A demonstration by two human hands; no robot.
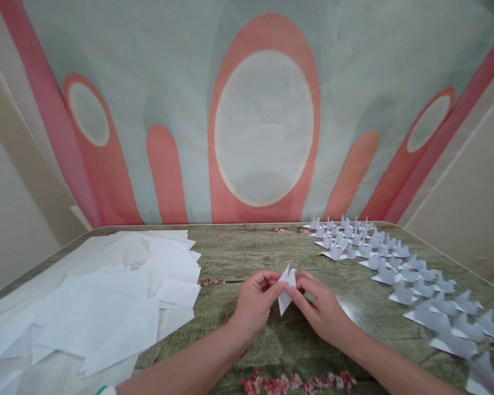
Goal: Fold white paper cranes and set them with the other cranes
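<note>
Between my two hands, just above the table's middle, is a small white folded paper piece [286, 300] with narrow points at the top and one point hanging down. My left hand [258, 299] pinches its left side between thumb and fingers. From the other side my right hand [316, 302] grips it, with the thumb pressed against the front near the left thumb. The fingertips behind the paper are partly hidden. Off to the right stand several rows of finished white paper cranes [402, 293].
A wide, loose heap of white paper sheets [107, 307] covers the left of the wood-patterned table [239, 247]. Printed pink flowers [298, 382] mark the table's surface near the front edge. Behind the table hangs a backdrop [265, 126] with coral and white shapes.
</note>
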